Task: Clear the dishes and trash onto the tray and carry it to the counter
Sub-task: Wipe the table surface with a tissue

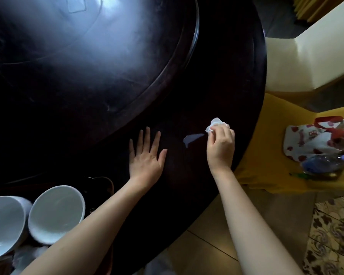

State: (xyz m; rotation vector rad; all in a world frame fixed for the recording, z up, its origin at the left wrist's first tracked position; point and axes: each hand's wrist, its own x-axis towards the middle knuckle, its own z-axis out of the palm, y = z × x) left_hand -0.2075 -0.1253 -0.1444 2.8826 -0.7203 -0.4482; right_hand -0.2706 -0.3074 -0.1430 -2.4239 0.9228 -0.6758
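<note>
Two white bowls (57,213) (5,225), empty, tilted on their sides, touching, on dark tray (105,187) at table's near-left edge; crumpled white tissue (213,125) pinched above the table, near its right edge.

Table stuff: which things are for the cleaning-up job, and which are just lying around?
For the job:
- crumpled tissue, pinched in the right hand
- two white bowls, near the table edge
- small wet patch on the table
- left hand, flat on the dark table

Just lying around:
- red-patterned bag on the yellow chair
- plastic bottle beside it
</note>
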